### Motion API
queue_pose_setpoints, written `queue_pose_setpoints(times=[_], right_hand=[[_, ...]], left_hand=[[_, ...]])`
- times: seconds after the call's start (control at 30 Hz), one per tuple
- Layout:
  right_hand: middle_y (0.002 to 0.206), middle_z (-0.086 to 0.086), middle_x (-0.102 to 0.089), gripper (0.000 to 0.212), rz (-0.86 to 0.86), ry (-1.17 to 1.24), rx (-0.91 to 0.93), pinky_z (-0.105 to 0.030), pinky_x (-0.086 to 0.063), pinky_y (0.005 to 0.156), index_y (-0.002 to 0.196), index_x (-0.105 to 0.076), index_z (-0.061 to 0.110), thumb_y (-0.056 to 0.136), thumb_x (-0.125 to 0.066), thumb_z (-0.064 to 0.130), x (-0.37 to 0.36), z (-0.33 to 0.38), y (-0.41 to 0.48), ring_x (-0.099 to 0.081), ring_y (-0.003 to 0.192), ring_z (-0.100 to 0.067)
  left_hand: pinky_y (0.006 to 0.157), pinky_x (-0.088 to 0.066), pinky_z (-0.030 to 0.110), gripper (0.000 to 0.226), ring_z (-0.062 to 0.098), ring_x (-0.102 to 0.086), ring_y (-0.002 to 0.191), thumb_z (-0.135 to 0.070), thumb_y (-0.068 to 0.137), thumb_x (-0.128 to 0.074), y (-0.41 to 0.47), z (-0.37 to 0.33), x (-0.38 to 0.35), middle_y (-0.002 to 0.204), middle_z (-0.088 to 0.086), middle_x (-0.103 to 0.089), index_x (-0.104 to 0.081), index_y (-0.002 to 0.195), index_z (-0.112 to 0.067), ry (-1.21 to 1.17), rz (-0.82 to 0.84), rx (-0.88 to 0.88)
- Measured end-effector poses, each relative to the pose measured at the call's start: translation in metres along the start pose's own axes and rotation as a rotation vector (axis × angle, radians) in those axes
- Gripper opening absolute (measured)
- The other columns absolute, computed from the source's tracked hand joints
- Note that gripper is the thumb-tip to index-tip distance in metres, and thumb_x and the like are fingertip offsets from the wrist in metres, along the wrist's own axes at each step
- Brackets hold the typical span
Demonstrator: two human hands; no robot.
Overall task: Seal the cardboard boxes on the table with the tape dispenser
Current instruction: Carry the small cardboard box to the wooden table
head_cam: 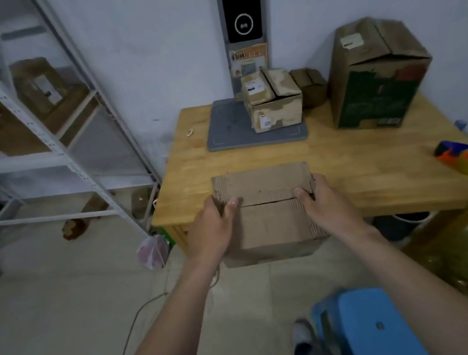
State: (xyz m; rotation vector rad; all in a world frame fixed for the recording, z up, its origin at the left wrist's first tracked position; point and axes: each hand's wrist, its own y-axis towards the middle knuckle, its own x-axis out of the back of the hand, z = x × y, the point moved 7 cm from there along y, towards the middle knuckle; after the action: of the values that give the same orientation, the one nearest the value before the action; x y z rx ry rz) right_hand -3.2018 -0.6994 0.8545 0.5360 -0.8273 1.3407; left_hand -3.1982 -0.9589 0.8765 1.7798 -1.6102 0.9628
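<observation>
Wooden table point(345, 160) stood against a pale wall, with metal shelving point(39, 145) to its left. Left hand point(212, 226) and right hand point(328, 205) each gripped one side of a plain box point(267, 227) at the table's near edge, thumbs on the closed top flaps by the seam (whether it rested on the table could not be told). Tape dispenser point(463, 156) lay well apart near the right edge, untouched; small boxes point(272, 98) sat on a grey pad point(226, 136) at the back, with a tall box point(375, 74) to their right.
</observation>
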Motion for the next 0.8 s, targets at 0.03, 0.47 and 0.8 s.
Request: queue_pose_setpoints(times=[0.03, 0.47, 0.8], right_hand=[[0.103, -0.001, -0.066, 0.044, -0.001, -0.002, 0.002, -0.043, -0.056, 0.077, 0.13, -0.04, 0.023, 0.101, -0.039, 0.056, -0.002, 0.0, 0.021, -0.065, 0.091, -0.027], [0.111, -0.003, -0.065, 0.037, 0.121, 0.139, -0.116, -0.042, -0.054, 0.079, 0.127, -0.042, 0.02, 0.103, -0.043, 0.047, -0.035, -0.026, 0.307, -0.064, 0.099, -0.03], [0.126, -0.014, -0.062, 0.05, 0.171, 0.113, -0.272, -0.042, -0.046, 0.082, 0.143, -0.034, 0.014, 0.104, -0.044, 0.043, -0.041, -0.069, 0.409, -0.059, 0.113, -0.039]], left_hand=[[0.068, -0.039, 0.037, 0.049, 0.033, -0.064, 0.104, -0.06, 0.102, -0.041, 0.021, -0.003, -0.007, 0.112, 0.006, -0.068, -0.054, 0.122, -0.017, 0.0, 0.0, -0.003], [0.085, -0.049, 0.043, 0.052, 0.037, -0.061, 0.112, -0.059, 0.102, -0.041, 0.305, -0.053, -0.099, 0.122, 0.008, -0.064, -0.048, 0.133, -0.019, 0.036, 0.151, 0.159], [0.084, -0.049, 0.044, 0.048, 0.038, -0.062, 0.108, -0.052, 0.101, -0.049, 0.406, -0.08, -0.175, 0.119, 0.012, -0.065, -0.046, 0.127, -0.011, 0.045, 0.245, 0.178]])
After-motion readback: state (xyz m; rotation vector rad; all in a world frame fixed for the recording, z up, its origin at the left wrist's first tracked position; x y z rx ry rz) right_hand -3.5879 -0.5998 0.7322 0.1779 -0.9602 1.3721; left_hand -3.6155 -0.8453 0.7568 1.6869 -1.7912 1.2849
